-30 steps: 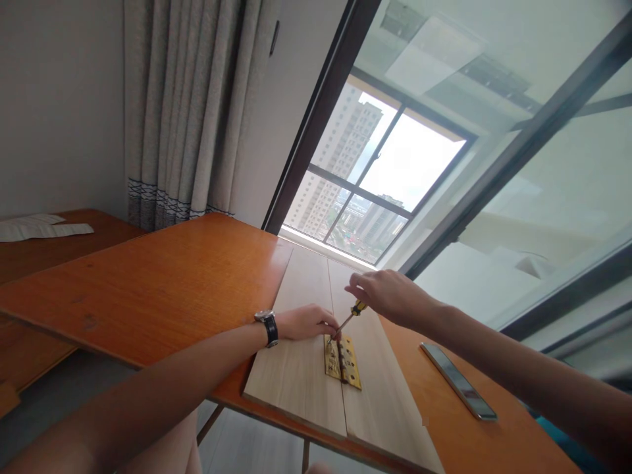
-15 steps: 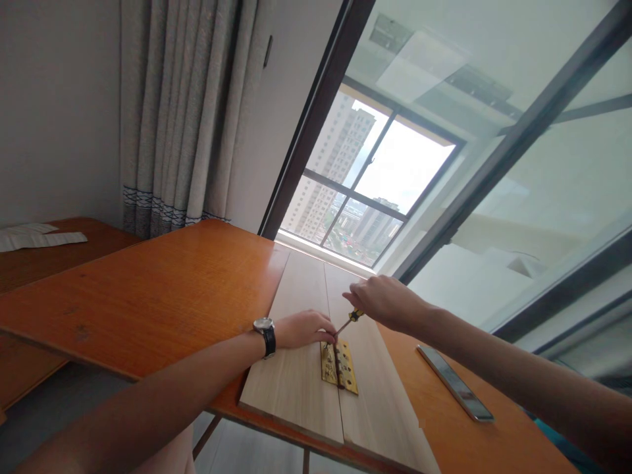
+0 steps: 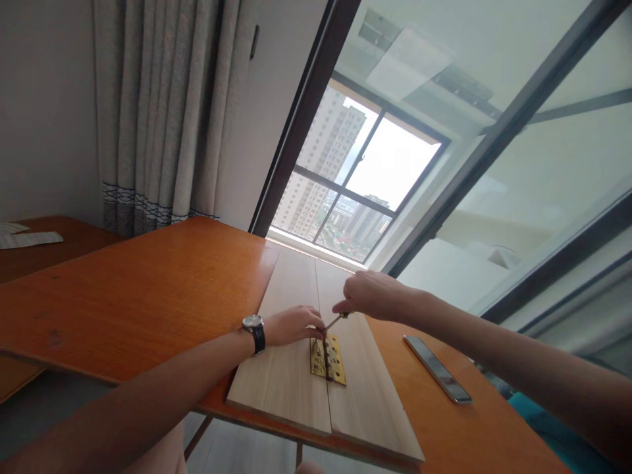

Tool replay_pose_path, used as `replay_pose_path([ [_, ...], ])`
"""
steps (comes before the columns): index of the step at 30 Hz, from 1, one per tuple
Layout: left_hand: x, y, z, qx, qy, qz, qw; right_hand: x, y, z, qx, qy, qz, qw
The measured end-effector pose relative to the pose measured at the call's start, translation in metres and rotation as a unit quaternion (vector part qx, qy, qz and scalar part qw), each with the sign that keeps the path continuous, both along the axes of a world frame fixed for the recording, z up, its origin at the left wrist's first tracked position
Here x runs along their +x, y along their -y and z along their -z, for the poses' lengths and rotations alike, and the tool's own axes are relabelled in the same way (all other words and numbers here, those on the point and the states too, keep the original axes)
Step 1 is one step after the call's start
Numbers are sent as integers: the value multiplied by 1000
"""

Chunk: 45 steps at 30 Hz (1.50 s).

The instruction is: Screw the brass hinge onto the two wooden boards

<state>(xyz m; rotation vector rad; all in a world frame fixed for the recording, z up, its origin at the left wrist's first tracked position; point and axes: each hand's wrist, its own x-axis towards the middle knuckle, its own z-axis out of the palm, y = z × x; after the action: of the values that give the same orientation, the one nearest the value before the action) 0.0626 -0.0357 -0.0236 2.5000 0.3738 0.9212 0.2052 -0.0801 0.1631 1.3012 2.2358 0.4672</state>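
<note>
A brass hinge [image 3: 337,368] lies open across the seam between two pale wooden boards [image 3: 363,401]. My right hand [image 3: 370,293] is wrapped round the handle of a screwdriver [image 3: 336,322], whose shaft slants down to the left toward the hinge's far end. At that end, the fingertips of my left hand [image 3: 293,325] are pinched together beside the screwdriver's tip. Whatever they hold is too small to make out. Loose small pieces, seemingly screws, lie on the hinge's left leaf. A watch [image 3: 253,326] with a black strap is on my left wrist.
The boards rest on an orange-brown wooden table [image 3: 162,289]. A phone [image 3: 437,368] lies to the right of the boards. Behind the table are a grey curtain [image 3: 162,118] and a dark-framed glass panel. White strips [image 3: 30,240] lie on a surface at far left.
The whole view has shifted, so things sit slightly further left. My right hand has turned round the screwdriver handle and now covers more of it. My left hand stays at the hinge's far end.
</note>
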Motion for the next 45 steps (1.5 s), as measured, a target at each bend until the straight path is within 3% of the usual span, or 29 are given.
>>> replay_pose_path([
  [4,-1,-1,1,-18,17,12,1000,0,8,-11,-93,-113,-113,983],
  [8,-2,0,0,-47,26,23,998,7,11,-18,-121,-131,-198,964],
  [11,-2,1,-1,-45,15,16,999,11,7,-17,-98,-129,-172,972],
  [15,-2,3,-2,-38,6,0,999,11,-1,-9,-2,-121,-20,992],
  [17,-1,4,-2,-33,6,-7,999,13,-2,-5,19,-119,23,992],
  [19,-1,4,-2,-25,4,-15,1000,17,0,-2,27,-137,-6,990],
  [23,0,2,-1,-8,3,-22,1000,29,8,2,-10,-129,-209,969],
  [25,0,2,0,-2,5,-19,1000,32,10,1,-19,-98,-265,959],
  [29,-1,3,-1,3,-3,-15,1000,29,6,-3,-1,-57,-245,968],
  [36,-3,4,-2,-11,-7,-11,1000,19,4,-9,-43,-131,-60,989],
  [38,-3,5,-3,-25,-5,-8,1000,18,9,-9,-54,-147,-102,982],
  [42,-5,4,-4,-47,-7,0,999,23,14,-5,-64,-156,-256,952],
  [45,-5,3,-5,-46,-15,6,999,31,10,-4,-66,-145,-263,952],
])
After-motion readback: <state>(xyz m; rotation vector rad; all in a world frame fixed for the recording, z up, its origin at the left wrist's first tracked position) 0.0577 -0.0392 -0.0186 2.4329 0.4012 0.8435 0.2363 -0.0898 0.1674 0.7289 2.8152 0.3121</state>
